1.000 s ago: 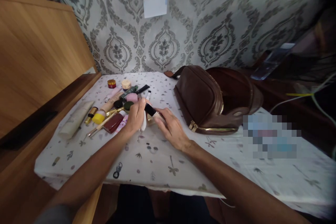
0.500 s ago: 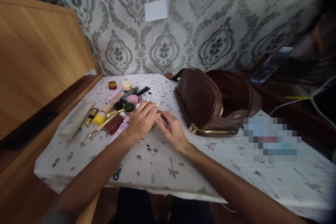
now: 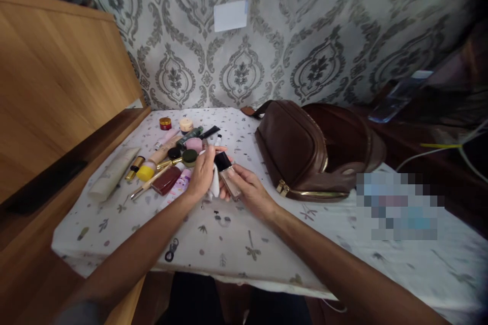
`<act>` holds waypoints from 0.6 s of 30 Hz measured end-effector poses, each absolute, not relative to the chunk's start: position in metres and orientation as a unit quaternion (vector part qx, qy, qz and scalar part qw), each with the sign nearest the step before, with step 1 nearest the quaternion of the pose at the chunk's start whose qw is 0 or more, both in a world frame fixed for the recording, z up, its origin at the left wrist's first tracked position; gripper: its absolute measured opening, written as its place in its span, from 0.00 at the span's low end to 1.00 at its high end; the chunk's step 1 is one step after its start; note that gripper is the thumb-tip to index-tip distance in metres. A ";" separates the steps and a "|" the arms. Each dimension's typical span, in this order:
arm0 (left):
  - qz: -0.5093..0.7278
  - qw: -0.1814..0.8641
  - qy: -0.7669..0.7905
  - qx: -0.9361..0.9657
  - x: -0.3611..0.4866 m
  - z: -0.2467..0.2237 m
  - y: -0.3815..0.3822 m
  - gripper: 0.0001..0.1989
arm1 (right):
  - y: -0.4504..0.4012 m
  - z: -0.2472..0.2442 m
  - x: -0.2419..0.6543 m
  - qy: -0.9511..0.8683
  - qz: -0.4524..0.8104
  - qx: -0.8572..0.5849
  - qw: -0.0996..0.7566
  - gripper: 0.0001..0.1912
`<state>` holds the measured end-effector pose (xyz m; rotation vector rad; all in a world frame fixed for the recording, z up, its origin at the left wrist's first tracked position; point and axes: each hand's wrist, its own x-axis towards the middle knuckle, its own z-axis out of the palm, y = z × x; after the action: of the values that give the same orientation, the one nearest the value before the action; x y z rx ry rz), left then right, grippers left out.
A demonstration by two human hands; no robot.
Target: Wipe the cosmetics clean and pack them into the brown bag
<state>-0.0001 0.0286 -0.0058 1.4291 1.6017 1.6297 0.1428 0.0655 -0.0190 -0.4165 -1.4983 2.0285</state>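
Note:
A small bottle [image 3: 231,179] with a black cap and a beige body is held tilted in my right hand [image 3: 249,190], its fingers closed round the lower part. Against its left side is my left hand [image 3: 202,172], with a white cloth or tissue [image 3: 215,183] held under the fingers. Just left of that hand lie a dark red bottle [image 3: 166,180], a green-lidded jar [image 3: 189,157], a pink item [image 3: 194,144] and a yellow-capped bottle [image 3: 146,171]. Brushes [image 3: 147,185] rest beside them.
A brown leather bag [image 3: 292,144] lies open on the right of the patterned cloth [image 3: 229,259]. A beige tube [image 3: 113,174] is at the left, near a wooden cabinet [image 3: 68,56]. Two small jars [image 3: 186,125] stand at the back. A blurred patch covers the right side.
My hands, earlier together over a mostly hidden item, have parted slightly. The black-capped bottle and the white cloth now show between them. The view has shifted a little.

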 end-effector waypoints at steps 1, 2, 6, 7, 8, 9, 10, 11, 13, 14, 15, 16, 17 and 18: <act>0.594 0.238 0.576 0.510 0.005 -0.008 0.028 0.32 | 0.065 -0.021 0.141 -0.553 0.760 -0.156 0.303 0.21; 0.593 0.239 0.574 0.511 0.011 -0.010 0.028 0.32 | 0.065 -0.023 0.140 -0.546 0.756 -0.162 0.322 0.20; 0.560 0.237 0.555 0.568 0.027 -0.016 0.022 0.29 | 0.069 -0.024 0.139 -0.490 0.749 -0.202 0.399 0.18; 0.550 0.254 0.544 0.581 0.028 -0.017 0.021 0.29 | 0.070 -0.023 0.139 -0.473 0.755 -0.208 0.404 0.18; 0.542 0.270 0.533 0.591 0.029 -0.018 0.020 0.29 | 0.073 -0.022 0.140 -0.456 0.763 -0.213 0.406 0.18; 0.536 0.284 0.526 0.596 0.030 -0.020 0.019 0.29 | 0.076 -0.021 0.141 -0.437 0.771 -0.218 0.408 0.18; 0.531 0.294 0.524 0.597 0.029 -0.023 0.019 0.30 | 0.079 -0.020 0.143 -0.417 0.780 -0.223 0.410 0.18; 0.529 0.298 0.527 0.595 0.028 -0.025 0.019 0.31 | 0.082 -0.019 0.144 -0.394 0.788 -0.229 0.414 0.18; 0.536 0.282 0.543 0.581 0.022 -0.031 0.023 0.31 | 0.089 -0.016 0.147 -0.346 0.806 -0.233 0.420 0.16; 0.546 0.261 0.556 0.570 0.018 -0.033 0.025 0.29 | 0.091 -0.015 0.148 -0.326 0.815 -0.229 0.420 0.14; 0.558 0.233 0.570 0.557 0.014 -0.035 0.028 0.25 | 0.093 -0.014 0.149 -0.308 0.826 -0.223 0.416 0.11; 0.570 0.201 0.581 0.545 0.008 -0.037 0.031 0.21 | 0.094 -0.013 0.149 -0.293 0.838 -0.219 0.405 0.08; 0.580 0.167 0.588 0.538 0.002 -0.038 0.034 0.17 | 0.095 -0.012 0.150 -0.276 0.852 -0.219 0.386 0.06; 0.589 0.133 0.590 0.537 -0.004 -0.039 0.036 0.14 | 0.094 -0.011 0.150 -0.258 0.868 -0.220 0.363 0.07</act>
<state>-0.0037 0.0362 -0.0386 1.5562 1.7102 1.7080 0.1497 0.0945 -0.0109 -0.5662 -0.6635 2.2355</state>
